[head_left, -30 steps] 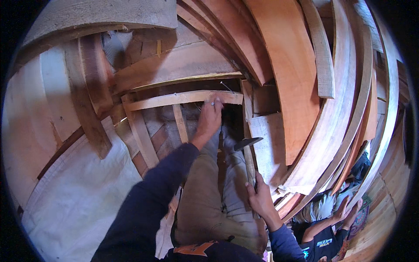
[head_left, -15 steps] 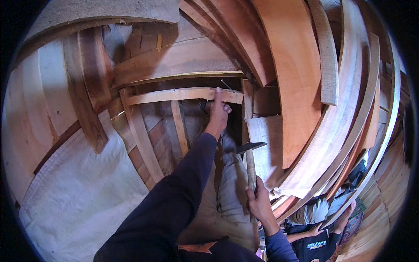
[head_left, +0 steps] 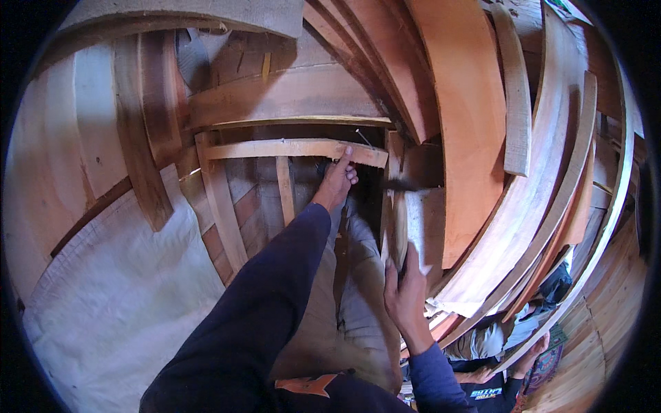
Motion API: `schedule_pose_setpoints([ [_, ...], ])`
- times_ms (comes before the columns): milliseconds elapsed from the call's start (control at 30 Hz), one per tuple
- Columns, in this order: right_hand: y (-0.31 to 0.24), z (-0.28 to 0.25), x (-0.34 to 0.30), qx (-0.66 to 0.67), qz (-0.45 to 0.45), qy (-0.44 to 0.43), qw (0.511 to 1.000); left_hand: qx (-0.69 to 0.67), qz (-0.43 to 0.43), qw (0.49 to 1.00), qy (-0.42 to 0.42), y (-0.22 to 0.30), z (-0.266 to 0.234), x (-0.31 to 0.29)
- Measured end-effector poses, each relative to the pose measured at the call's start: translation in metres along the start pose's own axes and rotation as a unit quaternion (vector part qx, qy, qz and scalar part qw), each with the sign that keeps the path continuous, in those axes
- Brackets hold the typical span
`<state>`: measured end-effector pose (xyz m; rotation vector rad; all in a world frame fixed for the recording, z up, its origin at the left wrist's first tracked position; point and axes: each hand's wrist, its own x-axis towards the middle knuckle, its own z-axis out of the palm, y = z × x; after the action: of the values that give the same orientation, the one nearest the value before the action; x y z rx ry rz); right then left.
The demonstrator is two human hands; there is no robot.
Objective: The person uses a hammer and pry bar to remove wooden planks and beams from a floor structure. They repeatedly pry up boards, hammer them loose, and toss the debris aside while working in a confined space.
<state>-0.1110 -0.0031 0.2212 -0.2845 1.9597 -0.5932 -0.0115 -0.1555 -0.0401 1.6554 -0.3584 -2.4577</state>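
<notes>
My left hand (head_left: 334, 184) grips a narrow wooden slat (head_left: 275, 148) near its right end, with the thumb resting on its front face. A nail (head_left: 363, 138) sticks up at a slant by the slat's upper edge, just right of that thumb. The slat lies across the top of a wooden frame with an upright (head_left: 222, 196) at its left. My right hand (head_left: 407, 303) is closed round the wooden handle of a hammer (head_left: 397, 230). The hammer's dark head is smeared by motion, below and to the right of the nail.
Wide boards (head_left: 475, 138) and long curved planks (head_left: 530, 213) stand at the right. A pale sheet (head_left: 124, 296) covers the lower left, beside wooden planks (head_left: 96, 124). At the lower right, another person's hand (head_left: 533, 351) is by a long strip of wood.
The hammer in my right hand has moved up, its head now nearer the slat's right end. My left hand keeps its hold on the slat; the whole view has shifted slightly.
</notes>
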Motion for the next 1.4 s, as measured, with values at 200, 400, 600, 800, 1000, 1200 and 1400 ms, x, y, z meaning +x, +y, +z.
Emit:
schedule_pose_setpoints([
  [200, 0.021, 0.061, 0.067, -0.052, -0.028, 0.091, 0.994, -0.033, -0.001, 0.999, 0.020, -0.006, -0.003, 0.004],
  [400, 0.036, 0.075, 0.062, -0.066, -0.081, 0.118, 0.988, -0.020, 0.004, 0.999, 0.034, -0.004, 0.002, 0.004],
  [600, 0.027, 0.068, 0.072, -0.055, -0.040, 0.063, 0.996, -0.029, 0.007, 1.000, 0.002, -0.004, -0.005, 0.015],
  [800, 0.033, 0.080, 0.078, -0.077, 0.007, 0.020, 0.997, -0.032, -0.013, 0.999, -0.002, -0.011, -0.012, 0.014],
  [1000, 0.040, 0.088, 0.064, -0.044, -0.015, 0.068, 0.997, -0.015, -0.040, 0.999, 0.003, -0.005, -0.014, 0.018],
  [1200, 0.054, 0.085, 0.075, -0.043, 0.019, 0.042, 0.998, 0.089, -0.001, 0.996, 0.025, -0.021, -0.026, 0.028],
  [1400, 0.053, 0.077, 0.017, 0.034, 0.049, -0.005, 0.998, 0.356, 0.060, 0.928, 0.091, -0.025, -0.063, 0.032],
])
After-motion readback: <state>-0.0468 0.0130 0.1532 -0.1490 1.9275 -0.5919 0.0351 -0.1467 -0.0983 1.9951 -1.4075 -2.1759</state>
